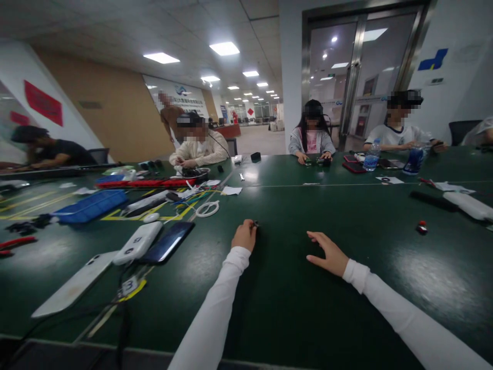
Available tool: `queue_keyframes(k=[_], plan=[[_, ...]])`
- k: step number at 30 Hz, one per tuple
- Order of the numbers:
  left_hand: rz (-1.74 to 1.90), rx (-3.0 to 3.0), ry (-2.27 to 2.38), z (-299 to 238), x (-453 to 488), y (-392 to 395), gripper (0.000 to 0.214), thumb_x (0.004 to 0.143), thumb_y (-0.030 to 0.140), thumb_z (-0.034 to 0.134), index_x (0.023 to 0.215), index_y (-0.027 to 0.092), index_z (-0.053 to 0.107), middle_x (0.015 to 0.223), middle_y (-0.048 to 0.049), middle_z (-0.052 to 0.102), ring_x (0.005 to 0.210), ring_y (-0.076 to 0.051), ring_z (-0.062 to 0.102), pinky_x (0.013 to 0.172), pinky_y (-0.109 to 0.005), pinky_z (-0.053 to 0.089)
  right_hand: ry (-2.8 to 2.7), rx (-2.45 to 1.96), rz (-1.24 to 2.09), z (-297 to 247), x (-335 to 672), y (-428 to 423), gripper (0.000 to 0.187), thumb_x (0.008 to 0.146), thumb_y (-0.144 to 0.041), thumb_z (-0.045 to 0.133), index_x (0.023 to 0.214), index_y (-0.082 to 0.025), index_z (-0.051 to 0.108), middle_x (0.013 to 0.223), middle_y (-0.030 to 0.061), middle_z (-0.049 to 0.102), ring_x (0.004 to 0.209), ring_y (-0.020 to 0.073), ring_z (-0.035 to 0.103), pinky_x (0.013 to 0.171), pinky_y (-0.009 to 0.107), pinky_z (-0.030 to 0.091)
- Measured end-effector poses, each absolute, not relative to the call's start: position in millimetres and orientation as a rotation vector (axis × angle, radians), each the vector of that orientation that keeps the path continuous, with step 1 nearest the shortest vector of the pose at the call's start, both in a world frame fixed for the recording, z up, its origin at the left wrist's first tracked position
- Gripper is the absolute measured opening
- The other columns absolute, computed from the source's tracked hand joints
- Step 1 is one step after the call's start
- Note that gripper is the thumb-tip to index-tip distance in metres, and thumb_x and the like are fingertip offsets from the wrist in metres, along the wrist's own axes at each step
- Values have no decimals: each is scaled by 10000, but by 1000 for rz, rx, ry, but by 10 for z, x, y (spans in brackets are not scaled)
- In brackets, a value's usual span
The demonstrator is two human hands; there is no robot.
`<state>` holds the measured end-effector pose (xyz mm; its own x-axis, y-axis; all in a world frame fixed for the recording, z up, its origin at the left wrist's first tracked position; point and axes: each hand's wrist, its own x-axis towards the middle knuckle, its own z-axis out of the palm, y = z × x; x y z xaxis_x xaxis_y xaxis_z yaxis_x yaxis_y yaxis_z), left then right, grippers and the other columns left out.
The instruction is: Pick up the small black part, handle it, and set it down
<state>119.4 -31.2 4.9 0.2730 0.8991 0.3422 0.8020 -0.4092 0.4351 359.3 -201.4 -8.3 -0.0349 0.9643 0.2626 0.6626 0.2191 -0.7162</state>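
My left hand (244, 235) rests low over the green table, its fingers closed around a small dark item (256, 223) with a light glint. Only the tip of that item shows past the fingers, so its kind is unclear. To the right, my right hand (329, 255) hovers above the tabletop with thumb and fingers apart and nothing between them. Farther right lies a small red and black object (422, 227), well away from either hand. A coiled white cable (207, 208) sits to the left of my left hand.
On the left are a blue tray (90, 205), a dark phone (168, 242), a white power bank (138, 241), a pale flat panel (75, 284) and loose wires. A water bottle (371, 155) stands across the green table (285, 308). Several people sit around it.
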Motion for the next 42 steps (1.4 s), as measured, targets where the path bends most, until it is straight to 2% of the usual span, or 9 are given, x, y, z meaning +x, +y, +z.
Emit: queue_keyframes(k=[4, 8, 17, 22, 30, 42], plan=[[868, 2134, 2114, 110, 636, -89, 200, 768, 272, 398, 925, 168, 465, 850, -108, 556, 871, -219, 515, 733, -330, 386, -1788, -1535, 581, -111, 3596, -2026, 631, 698, -400, 537, 1243, -247, 258, 1189, 80, 372, 1039, 229, 434, 869, 442, 378], [967, 1942, 2349, 147, 145, 21, 199, 757, 274, 408, 903, 154, 469, 840, -133, 572, 841, -239, 530, 710, -347, 389, -1798, -1534, 588, -163, 3600, -2029, 619, 705, -405, 524, 1244, -255, 259, 1201, 81, 364, 1045, 239, 432, 867, 449, 383], [1250, 1753, 2242, 62, -255, 191, 206, 726, 260, 427, 883, 149, 501, 866, -80, 600, 825, -179, 550, 762, -299, 391, -1815, -1556, 623, -253, 3610, -2024, 599, 710, -425, 505, 1238, -263, 272, 1198, 79, 361, 1065, 251, 415, 876, 460, 379], [1200, 1959, 2184, 50, -246, 196, 205, 712, 254, 443, 873, 142, 504, 849, -84, 599, 850, -184, 539, 785, -302, 381, -1831, -1578, 605, -259, 3606, -2025, 584, 715, -429, 495, 1233, -261, 284, 1211, 78, 352, 1061, 250, 419, 869, 447, 388], [1232, 1887, 2245, -96, -338, 293, 226, 716, 279, 438, 874, 138, 519, 806, -77, 612, 775, -180, 557, 719, -289, 407, -1876, -1627, 549, -287, 3615, -2024, 563, 724, -455, 466, 1225, -266, 292, 1233, 54, 337, 1097, 236, 389, 892, 414, 376], [1221, 2064, 2228, -171, -483, 363, 244, 683, 269, 452, 841, 132, 577, 839, -74, 613, 823, -184, 540, 798, -299, 373, -1887, -1630, 575, -283, 3625, -2027, 556, 725, -442, 468, 1224, -277, 285, 1234, 44, 332, 1117, 236, 368, 912, 413, 361]])
